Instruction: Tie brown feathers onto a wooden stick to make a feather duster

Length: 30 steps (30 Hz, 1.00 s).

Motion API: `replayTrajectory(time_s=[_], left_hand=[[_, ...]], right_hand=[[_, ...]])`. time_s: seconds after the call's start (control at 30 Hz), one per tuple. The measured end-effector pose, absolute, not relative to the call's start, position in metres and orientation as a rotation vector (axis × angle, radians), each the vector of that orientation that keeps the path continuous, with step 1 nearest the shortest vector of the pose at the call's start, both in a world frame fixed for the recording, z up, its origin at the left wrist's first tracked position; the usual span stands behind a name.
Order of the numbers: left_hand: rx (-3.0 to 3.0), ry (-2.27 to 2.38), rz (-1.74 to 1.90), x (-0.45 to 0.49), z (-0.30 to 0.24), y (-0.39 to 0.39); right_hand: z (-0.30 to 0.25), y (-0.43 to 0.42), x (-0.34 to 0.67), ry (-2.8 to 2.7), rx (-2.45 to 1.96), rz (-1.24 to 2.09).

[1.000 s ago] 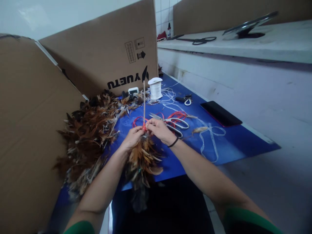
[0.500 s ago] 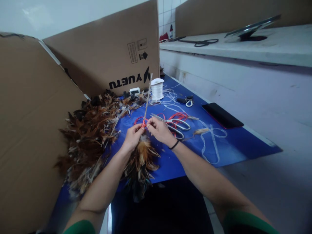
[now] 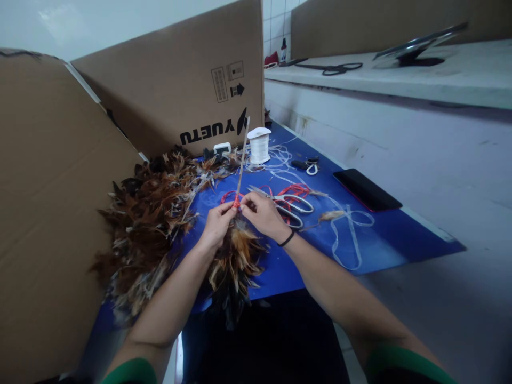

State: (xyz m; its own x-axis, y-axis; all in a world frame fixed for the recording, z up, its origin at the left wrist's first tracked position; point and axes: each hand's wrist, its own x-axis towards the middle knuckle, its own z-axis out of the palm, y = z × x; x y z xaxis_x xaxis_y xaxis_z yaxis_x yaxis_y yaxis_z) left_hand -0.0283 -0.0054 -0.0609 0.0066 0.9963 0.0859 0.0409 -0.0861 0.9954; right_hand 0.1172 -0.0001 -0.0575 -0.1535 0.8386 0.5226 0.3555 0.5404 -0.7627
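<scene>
And here the left hand (image 3: 217,225) pinches the red binding (image 3: 236,203) on the slim stick (image 3: 242,160), which points up and away, the feather bunch (image 3: 239,252) hanging below at the front edge of the blue table (image 3: 280,269); the right hand (image 3: 262,214) has its fingertips drawn together at the binding, though what they grip I can't tell; just beside, scissors (image 3: 295,204) lie among red ribbon (image 3: 295,190)!
</scene>
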Motion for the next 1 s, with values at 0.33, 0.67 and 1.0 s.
replayTrajectory(time_s=[0.33,0.67,1.0], left_hand=[[1.689,1.333,1.280,-0.028,-0.061,-0.009],[2.087,1.519,1.099,-0.016,-0.055,-0.019],[1.367,1.219,0.920,-0.028,-0.052,-0.006]], right_hand=[[-0.059,-0.001,0.117,-1.797,-0.958,0.546],[-0.054,-0.003,0.120,-2.132,-1.062,0.059],[-0.052,0.009,0.131,-1.979,-0.865,0.337]])
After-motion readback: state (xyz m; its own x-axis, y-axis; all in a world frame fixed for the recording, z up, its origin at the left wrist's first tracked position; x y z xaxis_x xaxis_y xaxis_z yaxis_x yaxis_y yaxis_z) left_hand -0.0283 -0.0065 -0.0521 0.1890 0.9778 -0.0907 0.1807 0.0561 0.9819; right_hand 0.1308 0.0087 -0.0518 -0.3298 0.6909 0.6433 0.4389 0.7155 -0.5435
